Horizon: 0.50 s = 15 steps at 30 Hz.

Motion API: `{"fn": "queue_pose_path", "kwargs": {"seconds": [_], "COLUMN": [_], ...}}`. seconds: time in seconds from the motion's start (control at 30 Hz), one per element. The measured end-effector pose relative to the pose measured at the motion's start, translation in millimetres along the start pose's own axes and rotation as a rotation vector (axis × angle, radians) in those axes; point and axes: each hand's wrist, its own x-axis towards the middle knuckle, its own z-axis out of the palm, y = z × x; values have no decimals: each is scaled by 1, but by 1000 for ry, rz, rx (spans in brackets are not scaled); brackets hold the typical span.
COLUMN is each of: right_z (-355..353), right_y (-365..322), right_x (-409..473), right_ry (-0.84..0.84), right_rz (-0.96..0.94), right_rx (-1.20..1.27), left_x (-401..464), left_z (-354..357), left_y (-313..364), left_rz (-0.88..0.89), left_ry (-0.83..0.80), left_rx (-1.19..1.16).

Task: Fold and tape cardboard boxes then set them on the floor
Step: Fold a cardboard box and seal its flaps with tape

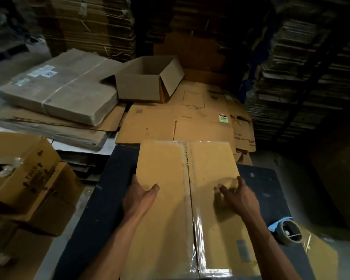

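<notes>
On the dark table [109,188], hands [138,196] [237,196] flank the box [166,158] (taped).

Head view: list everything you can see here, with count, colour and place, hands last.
taped box: one, tan, on the table, seam under clear tape
table: one, black, under the box
tape dispenser: one, blue and grey, at the table's right edge
open box: one, brown, beyond the table on flat cardboard
wrapped bundle: one, grey-brown, rear left
printed carton: one, tan, left of the table
cardboard stacks: many, brown, background
left hand: one, grips the box's left edge
right hand: one, blurred, at the box's right edge
</notes>
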Motion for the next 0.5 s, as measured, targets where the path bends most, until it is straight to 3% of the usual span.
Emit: {"fn": "queue_pose_path", "kwargs": {"seconds": [0.23,0.5], "right_z": [-61,-171], "right_y": [26,129], "right_x": [-31,-102], "right_ry": [227,627], "right_rz": [41,219], "right_rx": [179,353], "left_x": [7,-59], "left_z": [2,100], "left_y": [77,186], "left_rz": [239,492], "left_ry": [-173,-450], "left_rx": [13,10]}}
